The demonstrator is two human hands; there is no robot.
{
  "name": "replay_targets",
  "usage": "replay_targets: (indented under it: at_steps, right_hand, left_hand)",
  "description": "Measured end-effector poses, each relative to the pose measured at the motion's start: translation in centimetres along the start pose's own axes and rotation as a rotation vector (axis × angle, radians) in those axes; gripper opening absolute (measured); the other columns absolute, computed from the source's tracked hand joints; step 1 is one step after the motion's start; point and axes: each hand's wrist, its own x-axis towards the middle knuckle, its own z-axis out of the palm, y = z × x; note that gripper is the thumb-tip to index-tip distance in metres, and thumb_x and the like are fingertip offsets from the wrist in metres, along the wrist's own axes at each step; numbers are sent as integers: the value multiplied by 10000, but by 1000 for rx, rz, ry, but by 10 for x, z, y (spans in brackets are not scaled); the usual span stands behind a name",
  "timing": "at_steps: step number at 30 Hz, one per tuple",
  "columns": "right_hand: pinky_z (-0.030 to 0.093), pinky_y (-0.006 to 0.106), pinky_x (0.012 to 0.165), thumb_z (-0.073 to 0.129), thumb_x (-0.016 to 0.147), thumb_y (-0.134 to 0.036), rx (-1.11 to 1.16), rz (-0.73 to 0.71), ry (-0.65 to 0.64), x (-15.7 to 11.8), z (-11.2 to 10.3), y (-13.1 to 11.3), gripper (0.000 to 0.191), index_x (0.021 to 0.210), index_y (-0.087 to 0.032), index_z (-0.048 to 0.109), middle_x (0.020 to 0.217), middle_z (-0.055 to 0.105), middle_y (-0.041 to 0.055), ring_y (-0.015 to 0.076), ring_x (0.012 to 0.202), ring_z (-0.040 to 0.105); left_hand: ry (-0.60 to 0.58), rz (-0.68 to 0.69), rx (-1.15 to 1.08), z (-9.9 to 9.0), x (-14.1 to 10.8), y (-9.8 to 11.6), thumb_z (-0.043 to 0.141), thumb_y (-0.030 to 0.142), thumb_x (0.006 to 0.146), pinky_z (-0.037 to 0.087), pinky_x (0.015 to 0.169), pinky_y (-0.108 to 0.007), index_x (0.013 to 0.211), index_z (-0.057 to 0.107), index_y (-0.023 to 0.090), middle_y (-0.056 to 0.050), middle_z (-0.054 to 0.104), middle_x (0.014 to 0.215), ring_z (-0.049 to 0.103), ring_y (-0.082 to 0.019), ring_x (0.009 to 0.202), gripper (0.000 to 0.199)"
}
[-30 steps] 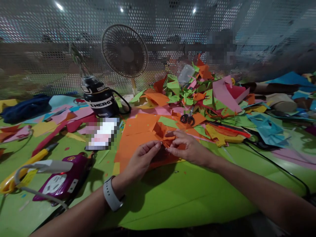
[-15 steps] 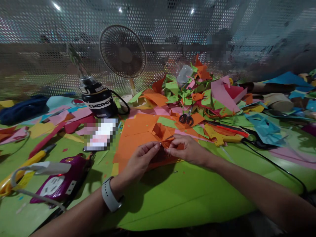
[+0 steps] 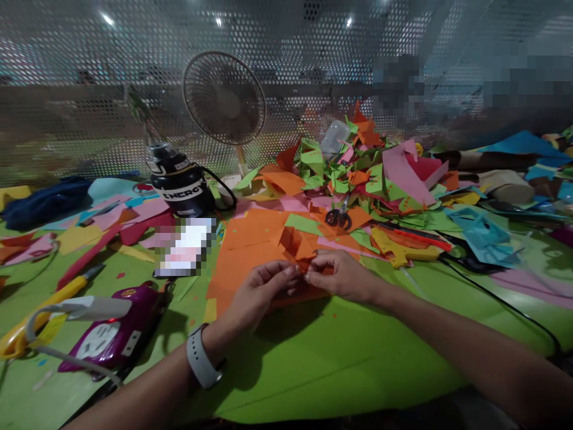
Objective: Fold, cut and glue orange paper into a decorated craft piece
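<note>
Pinching the folded orange piece from both sides, the person's hands meet near the middle of the head view. The piece stands up in creased flaps just above the orange sheets, which lie on the green table. The left hand has thumb and forefinger drawn together at its lower left edge; the right hand closes thumb and fingertips on its lower right edge. The fingers hide the pinched part, so the exact crease between them cannot be told.

To do this well, the grip should probably be light and right at the paper's edge, with one hand steadying while the other presses, since a hard squeeze could crush the flaps standing above. Small, even presses along a crease seem better than one tug, which might tear or twist the paper. Keeping the wrists low should steady both hands.

The scissors lie just beyond the piece, and the yellow glue gun lies to the right, near but apart from the right hand.
</note>
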Motion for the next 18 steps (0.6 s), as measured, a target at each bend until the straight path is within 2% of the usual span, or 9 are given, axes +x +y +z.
replay_targets:
  at_steps: [2, 7, 13, 18]
  right_hand:
    - [389, 245, 609, 607, 785, -201, -14, -8, -5, 0, 1, 1, 152, 640, -162, 626, 679, 572, -10, 116, 640, 507]
    - [404, 258, 625, 604, 835, -307, -24, -29, -12, -1, 6, 0, 241, 649, -159, 643, 698, 583, 7, 129, 661, 526]
    - [432, 267, 664, 615, 850, -396, -9, -8, 3, -1, 5, -10, 278, 709, -164, 673, 752, 628, 18, 144, 715, 568]
    - [468, 297, 763, 623, 836, -331, 99, -54, 83, 1, 3, -5, 164, 793, -179, 665, 832, 658, 23, 158, 801, 602]
  left_hand:
    - [11, -4, 24, 1, 1, -1, 858, 358, 637, 524, 685, -223, 759, 708, 158, -20, 733, 714, 667, -120, 665, 278]
    - [47, 36, 70, 3, 2, -2, 843, 384, 643, 500, 621, -210, 636, 664, 147, -5, 682, 626, 606, -98, 581, 298]
    - [95, 115, 144, 2, 1, 0, 803, 388, 694, 452, 588, -202, 656, 666, 145, -7, 660, 620, 564, -96, 571, 282]
    - [177, 202, 183, 0, 2, 2, 792, 368, 709, 443, 600, -207, 650, 659, 154, 2, 648, 600, 552, -99, 569, 258]
